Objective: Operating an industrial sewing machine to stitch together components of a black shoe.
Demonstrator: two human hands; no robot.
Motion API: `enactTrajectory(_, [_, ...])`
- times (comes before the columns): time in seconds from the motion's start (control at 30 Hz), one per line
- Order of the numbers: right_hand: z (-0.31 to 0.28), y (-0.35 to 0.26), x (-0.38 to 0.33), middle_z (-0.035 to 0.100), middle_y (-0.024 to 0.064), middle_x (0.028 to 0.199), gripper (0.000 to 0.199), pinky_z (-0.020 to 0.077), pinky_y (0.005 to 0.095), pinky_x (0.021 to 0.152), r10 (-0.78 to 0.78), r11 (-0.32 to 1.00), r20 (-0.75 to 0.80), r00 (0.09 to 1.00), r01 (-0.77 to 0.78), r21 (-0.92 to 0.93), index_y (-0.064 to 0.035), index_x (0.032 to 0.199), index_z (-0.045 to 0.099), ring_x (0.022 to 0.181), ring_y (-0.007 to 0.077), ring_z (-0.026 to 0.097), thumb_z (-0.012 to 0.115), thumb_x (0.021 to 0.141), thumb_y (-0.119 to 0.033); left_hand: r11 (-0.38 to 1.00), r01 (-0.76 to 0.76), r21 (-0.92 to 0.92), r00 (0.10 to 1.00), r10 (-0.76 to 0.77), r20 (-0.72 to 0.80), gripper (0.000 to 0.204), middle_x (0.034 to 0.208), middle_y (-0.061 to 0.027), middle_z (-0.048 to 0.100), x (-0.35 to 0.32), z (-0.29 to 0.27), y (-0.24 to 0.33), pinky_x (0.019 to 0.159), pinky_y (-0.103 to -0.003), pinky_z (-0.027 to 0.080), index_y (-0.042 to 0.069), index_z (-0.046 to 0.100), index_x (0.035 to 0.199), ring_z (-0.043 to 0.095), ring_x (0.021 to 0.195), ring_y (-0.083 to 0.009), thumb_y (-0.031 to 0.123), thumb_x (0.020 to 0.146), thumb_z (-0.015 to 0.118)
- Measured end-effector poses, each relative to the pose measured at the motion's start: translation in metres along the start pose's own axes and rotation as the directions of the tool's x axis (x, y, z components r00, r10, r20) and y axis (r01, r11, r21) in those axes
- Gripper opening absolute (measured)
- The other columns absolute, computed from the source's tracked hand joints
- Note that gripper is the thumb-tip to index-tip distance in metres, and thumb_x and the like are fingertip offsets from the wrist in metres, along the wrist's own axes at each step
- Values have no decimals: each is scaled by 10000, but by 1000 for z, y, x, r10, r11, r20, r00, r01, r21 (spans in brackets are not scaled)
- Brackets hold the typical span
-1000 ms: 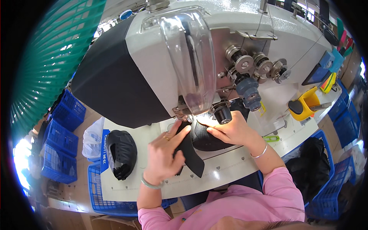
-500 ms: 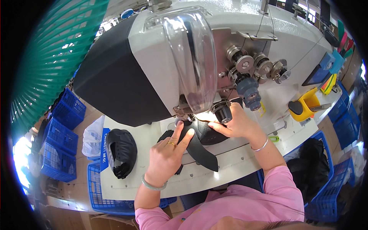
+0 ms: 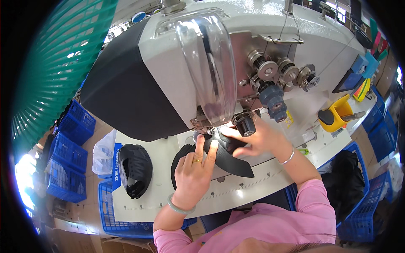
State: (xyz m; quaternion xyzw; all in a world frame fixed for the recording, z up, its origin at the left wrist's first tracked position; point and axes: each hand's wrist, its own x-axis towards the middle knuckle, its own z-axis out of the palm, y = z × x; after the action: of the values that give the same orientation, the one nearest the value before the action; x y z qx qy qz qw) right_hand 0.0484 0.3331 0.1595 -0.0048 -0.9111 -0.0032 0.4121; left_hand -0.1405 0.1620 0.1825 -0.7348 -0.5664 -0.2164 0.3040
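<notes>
Both hands, left hand (image 3: pixel 193 175) and right hand (image 3: pixel 258 138), press black fabric piece (image 3: pixel 230 157) flat.

**Hidden at the needle**

The clear guard (image 3: pixel 209 67) blurs the sewing machine's (image 3: pixel 177 55) needle behind it. The right hand (image 3: pixel 259 139) covers part of the black piece (image 3: pixel 230 158) below the guard; 1 knob (image 3: pixel 244 123) hides its fingertips.

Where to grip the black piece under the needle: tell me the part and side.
Judging by its pose, take the black piece by its free lower-right tail, from the right. That end lies flat and uncovered on the table; the left hand and right hand cover the rest.
</notes>
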Motion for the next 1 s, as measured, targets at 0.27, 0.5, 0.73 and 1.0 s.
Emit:
enactTrajectory(0.27, [19, -11, -7, 556, 70, 1110, 557, 471, 464, 884, -155, 985, -92, 984, 147, -87, -89, 1208, 609, 1093, 307, 540, 726, 667, -147, 941, 12, -337, 982, -75, -172, 338, 1075, -112, 656, 10, 8, -11, 781, -370, 539, 37, 704, 1027, 642, 889, -290, -30, 704, 631])
enactTrajectory(0.5, [4, -18, -1, 650, 40, 1174, 368, 408, 468, 856, -45, 999, -32, 998, 44, -16, -85, 1038, 708, 1043, 301, 610, 721, 670, -63, 739, 216, -638, 943, -328, -62, 289, 894, -115, 677, 17, 8, -13, 686, -336, 489, 2, 707, 970, 613, 767, -290, -84, 715, 602])
enactTrajectory(0.73, [-5, -17, 13, 654, 3, 998, 377, 466, 374, 749, -35, 957, -1, 999, 34, 288, -69, 890, 732, 874, 259, 595, 706, 515, -43, 875, 142, -463, 961, -234, -146, 254, 941, -82, 674, 16, 10, -8, 704, -356, 529, 42, 709, 951, 630, 784, -279, -22, 706, 683])
enactTrajectory(1.0, [-6, -22, 13, 651, -39, 973, 307, 463, 372, 769, 45, 952, -8, 999, -41, 302, -144, 916, 731, 892, 210, 618, 775, 612, -146, 952, -76, -297, 976, 11, -216, 278, 1004, -79, 657, 10, 13, -15, 771, -378, 565, 35, 709, 946, 644, 912, -263, 10, 671, 683])
